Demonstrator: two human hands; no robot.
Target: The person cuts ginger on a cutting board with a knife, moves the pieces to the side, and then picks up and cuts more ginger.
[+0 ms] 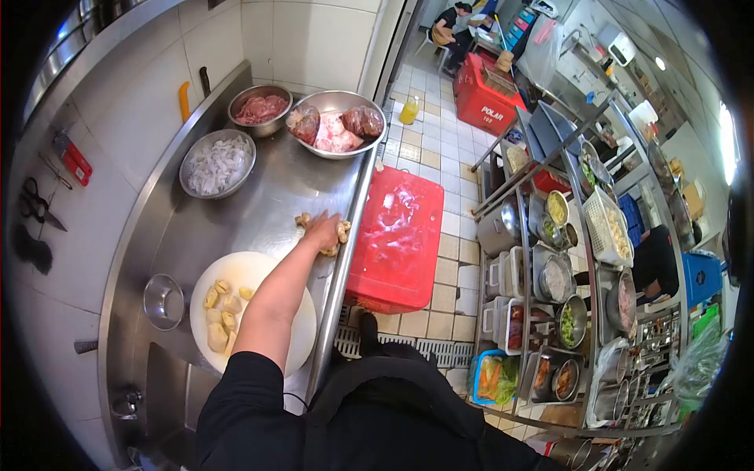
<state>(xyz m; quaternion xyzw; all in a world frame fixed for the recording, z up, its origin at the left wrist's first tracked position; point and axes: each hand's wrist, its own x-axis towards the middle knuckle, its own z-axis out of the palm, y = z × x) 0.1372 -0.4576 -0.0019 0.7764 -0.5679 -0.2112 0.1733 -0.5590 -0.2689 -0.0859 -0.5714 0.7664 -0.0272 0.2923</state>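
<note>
My left hand (320, 232) reaches across the steel counter and closes over knobbly ginger (343, 230), with more ginger (302, 220) poking out beside the fingers. Beneath my forearm lies a round white cutting board (271, 357), where several peeled yellowish ginger pieces (217, 334) are grouped on the left side. A small steel bowl (164, 301) stands left of the board. My right hand is out of view.
Behind are bowls of pale shredded food (217, 163), red meat (261, 109) and bagged meat (338, 135). A red cooler (397, 235) adjoins the counter (259, 212). Food racks (534, 314) line the right; a seated person (449, 30) is far back.
</note>
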